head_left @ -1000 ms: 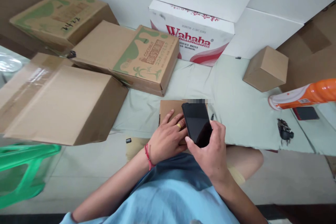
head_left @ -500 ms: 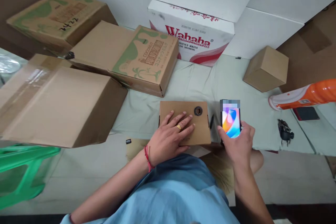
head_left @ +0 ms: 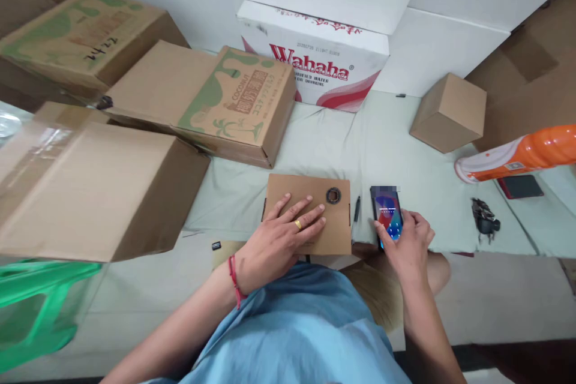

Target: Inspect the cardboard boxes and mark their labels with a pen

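My left hand (head_left: 281, 231) lies flat with spread fingers on the lid of a small brown cardboard box (head_left: 337, 228). A dark round ring (head_left: 333, 195) sits on that lid, to the right of my fingertips. My right hand (head_left: 407, 240) grips a smartphone (head_left: 387, 216) by its sides, thumb on the left edge and fingers along the right. Its screen is lit, with white marks on red and blue. A black pen (head_left: 357, 209) lies between the box and the phone.
Several larger cartons stand at the left, among them a coconut box (head_left: 243, 102). Behind is a white Wahaha box (head_left: 315, 66). A small plain carton (head_left: 450, 111), an orange bottle (head_left: 517, 153) and keys (head_left: 486, 219) are on the right. A green stool (head_left: 45, 300) stands at lower left.
My right hand has carried the phone from above the box rightward and down beside it. The phone's screen, dark at first, has lit up. My left hand has stayed on the box.
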The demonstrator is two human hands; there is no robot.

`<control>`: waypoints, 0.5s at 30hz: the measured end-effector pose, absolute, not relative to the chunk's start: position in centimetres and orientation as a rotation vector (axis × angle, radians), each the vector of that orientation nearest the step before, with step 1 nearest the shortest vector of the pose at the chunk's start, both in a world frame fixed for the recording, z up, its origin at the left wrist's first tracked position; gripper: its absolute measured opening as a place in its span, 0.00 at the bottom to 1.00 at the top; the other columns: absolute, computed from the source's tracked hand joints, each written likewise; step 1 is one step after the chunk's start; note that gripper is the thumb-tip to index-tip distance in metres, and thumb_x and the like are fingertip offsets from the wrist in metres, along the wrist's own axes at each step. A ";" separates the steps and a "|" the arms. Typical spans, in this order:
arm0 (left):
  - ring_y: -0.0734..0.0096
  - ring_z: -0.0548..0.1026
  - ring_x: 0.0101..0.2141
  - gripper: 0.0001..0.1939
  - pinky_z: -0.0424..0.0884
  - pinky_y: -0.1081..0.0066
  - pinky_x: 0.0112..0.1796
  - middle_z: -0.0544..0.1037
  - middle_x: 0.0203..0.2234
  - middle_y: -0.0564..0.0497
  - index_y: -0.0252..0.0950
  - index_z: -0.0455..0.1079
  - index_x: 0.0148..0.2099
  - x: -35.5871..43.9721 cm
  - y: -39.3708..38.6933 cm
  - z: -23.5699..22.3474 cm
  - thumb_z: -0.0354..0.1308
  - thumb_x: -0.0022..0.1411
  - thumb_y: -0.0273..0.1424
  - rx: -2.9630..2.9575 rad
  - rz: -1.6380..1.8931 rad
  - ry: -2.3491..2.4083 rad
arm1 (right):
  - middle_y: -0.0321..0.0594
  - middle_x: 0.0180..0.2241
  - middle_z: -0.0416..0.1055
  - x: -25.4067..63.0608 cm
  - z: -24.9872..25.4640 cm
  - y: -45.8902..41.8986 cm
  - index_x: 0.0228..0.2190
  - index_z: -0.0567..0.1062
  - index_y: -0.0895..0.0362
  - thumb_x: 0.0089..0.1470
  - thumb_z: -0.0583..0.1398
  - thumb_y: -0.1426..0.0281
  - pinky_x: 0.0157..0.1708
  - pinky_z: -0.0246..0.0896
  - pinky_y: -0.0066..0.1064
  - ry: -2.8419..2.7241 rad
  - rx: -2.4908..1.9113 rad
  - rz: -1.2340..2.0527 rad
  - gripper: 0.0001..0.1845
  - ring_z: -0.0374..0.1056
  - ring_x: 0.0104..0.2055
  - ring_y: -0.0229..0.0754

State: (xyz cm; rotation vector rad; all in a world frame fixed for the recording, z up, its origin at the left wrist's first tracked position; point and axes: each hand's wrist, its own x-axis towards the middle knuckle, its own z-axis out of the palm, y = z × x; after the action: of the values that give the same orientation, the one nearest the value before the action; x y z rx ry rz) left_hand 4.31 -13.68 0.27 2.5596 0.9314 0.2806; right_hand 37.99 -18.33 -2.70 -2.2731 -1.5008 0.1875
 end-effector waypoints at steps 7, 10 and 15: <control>0.60 0.50 0.80 0.38 0.29 0.47 0.77 0.76 0.69 0.62 0.54 0.71 0.72 0.7 -14.9 0.5 0.49 0.67 0.16 2.490 0.384 0.941 | 0.53 0.57 0.72 32.2 -0.1 -17.9 0.63 0.72 0.52 0.67 0.61 0.44 0.43 0.79 0.45 -1.478 -1.765 1.113 0.35 0.75 0.41 0.48; 0.57 0.48 0.81 0.36 0.27 0.44 0.77 0.75 0.70 0.61 0.55 0.77 0.66 -0.6 -16.1 0.2 0.52 0.65 0.17 2.432 0.458 1.106 | 0.54 0.58 0.71 29.8 -0.1 -17.6 0.65 0.70 0.52 0.64 0.65 0.45 0.43 0.80 0.45 -1.416 -1.692 1.184 0.37 0.76 0.40 0.47; 0.50 0.53 0.79 0.34 0.30 0.39 0.76 0.76 0.69 0.56 0.54 0.80 0.62 -1.4 -17.3 -0.4 0.57 0.59 0.20 2.414 0.560 1.270 | 0.41 0.40 0.75 28.8 -0.9 -17.6 0.60 0.66 0.52 0.56 0.69 0.39 0.23 0.68 0.31 -1.049 -1.672 1.533 0.43 0.73 0.32 0.43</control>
State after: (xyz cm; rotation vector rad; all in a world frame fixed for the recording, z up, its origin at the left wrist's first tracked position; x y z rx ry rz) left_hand -1.44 -17.29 -0.40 2.4142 1.2697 0.5596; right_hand 28.76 -17.65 -0.87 -1.6721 -1.0491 1.5326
